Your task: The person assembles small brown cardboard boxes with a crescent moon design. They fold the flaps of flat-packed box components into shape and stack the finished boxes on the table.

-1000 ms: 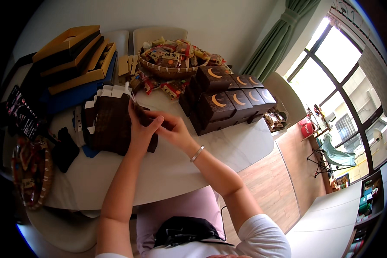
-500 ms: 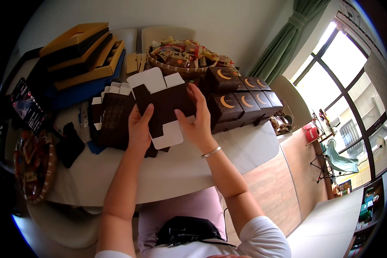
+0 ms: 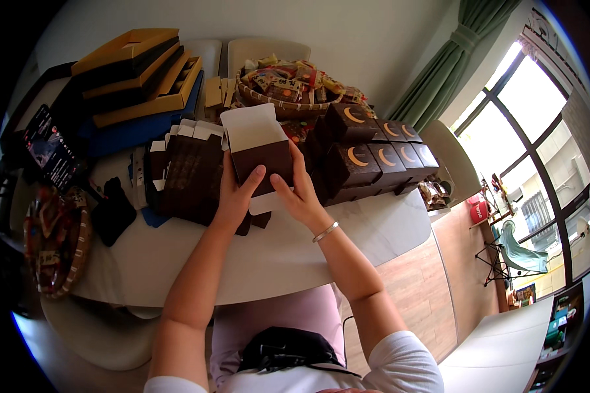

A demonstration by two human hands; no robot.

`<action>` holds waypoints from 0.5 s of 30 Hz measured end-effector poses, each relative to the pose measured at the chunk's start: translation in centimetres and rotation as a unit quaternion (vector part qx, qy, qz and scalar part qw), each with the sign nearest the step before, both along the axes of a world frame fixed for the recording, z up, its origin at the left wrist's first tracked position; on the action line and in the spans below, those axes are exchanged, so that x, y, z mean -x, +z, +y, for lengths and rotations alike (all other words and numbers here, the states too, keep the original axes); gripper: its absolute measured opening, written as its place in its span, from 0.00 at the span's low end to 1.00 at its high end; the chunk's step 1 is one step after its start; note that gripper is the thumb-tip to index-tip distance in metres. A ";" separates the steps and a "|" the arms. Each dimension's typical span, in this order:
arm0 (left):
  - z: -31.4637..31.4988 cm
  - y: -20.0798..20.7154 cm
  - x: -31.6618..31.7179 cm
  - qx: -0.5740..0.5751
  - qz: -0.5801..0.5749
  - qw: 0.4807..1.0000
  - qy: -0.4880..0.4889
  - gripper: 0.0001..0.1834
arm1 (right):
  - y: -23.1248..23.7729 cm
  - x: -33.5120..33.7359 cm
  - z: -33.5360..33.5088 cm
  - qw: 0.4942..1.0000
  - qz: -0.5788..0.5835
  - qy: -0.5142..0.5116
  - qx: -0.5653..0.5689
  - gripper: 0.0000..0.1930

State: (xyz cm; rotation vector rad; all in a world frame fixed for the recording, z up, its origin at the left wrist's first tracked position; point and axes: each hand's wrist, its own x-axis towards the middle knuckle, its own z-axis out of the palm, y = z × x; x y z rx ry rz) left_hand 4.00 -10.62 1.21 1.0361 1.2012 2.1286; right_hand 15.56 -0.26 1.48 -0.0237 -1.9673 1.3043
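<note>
Between my two hands is a small dark brown carton (image 3: 261, 162), opened out into a box shape with its white inner flap standing up at the far end. My left hand (image 3: 238, 192) grips its left side, thumb on the near face. My right hand (image 3: 301, 190) holds the right side the same way, and a white flap shows below the thumbs. Left of the carton lies a pile of flat, unfolded brown cartons (image 3: 191, 173). To the right stand stacked finished brown boxes (image 3: 354, 164) with a gold crescent on them.
A wicker basket (image 3: 288, 106) of wrapped snacks stands at the back, another basket (image 3: 78, 262) at the left edge. Black-and-gold trays (image 3: 144, 108) are piled at the back left, near a phone (image 3: 48, 145) and a black pouch (image 3: 114, 211). The white table (image 3: 157, 275) ends in a rounded edge.
The flat carton in my hands has been squared up into a box, its white flap now raised at the far end. Both hands have drawn closer together around it.
</note>
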 end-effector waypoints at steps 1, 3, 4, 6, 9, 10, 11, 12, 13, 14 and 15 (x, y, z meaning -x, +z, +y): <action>0.0 0.1 -0.1 -0.005 -0.011 1.000 -0.008 0.37 | 0.0 0.0 0.0 1.000 0.012 0.001 -0.005 0.34; 0.0 -0.3 0.0 -0.004 0.000 1.000 -0.019 0.37 | 0.1 -0.1 0.2 0.999 0.030 0.021 0.027 0.34; 0.0 -0.6 0.1 -0.004 0.007 1.000 -0.024 0.36 | 0.2 -0.2 0.4 0.997 0.035 0.041 0.064 0.33; 0.0 -0.9 -0.1 -0.017 0.058 0.997 -0.045 0.36 | 0.3 -0.6 0.6 0.992 0.045 0.042 0.111 0.34; 0.2 -1.2 -0.5 -0.027 0.104 0.992 -0.072 0.33 | -0.4 -1.0 1.3 0.990 0.049 0.030 0.130 0.35; 0.3 -1.3 -0.6 -0.027 0.110 0.991 -0.073 0.33 | -0.3 -1.0 1.1 0.993 0.056 -0.004 0.104 0.37; 0.3 -1.4 -0.6 -0.027 0.116 0.990 -0.074 0.32 | -0.6 -0.8 1.4 0.994 0.059 -0.002 0.087 0.37; 0.3 -1.4 -0.7 -0.035 0.119 0.990 -0.065 0.32 | -1.0 -0.7 1.7 0.996 0.063 -0.001 0.070 0.38; 0.3 -1.4 -0.8 -0.043 0.122 0.990 -0.055 0.32 | -1.3 -0.6 2.0 0.996 0.066 0.001 0.053 0.38; 0.3 -1.5 -0.8 -0.051 0.125 0.990 -0.046 0.31 | -1.6 -0.7 2.1 0.997 0.064 -0.006 0.040 0.39; 0.4 -1.6 -0.6 -0.055 0.140 0.988 -0.033 0.32 | -1.6 -0.7 1.9 0.998 0.062 -0.013 0.027 0.39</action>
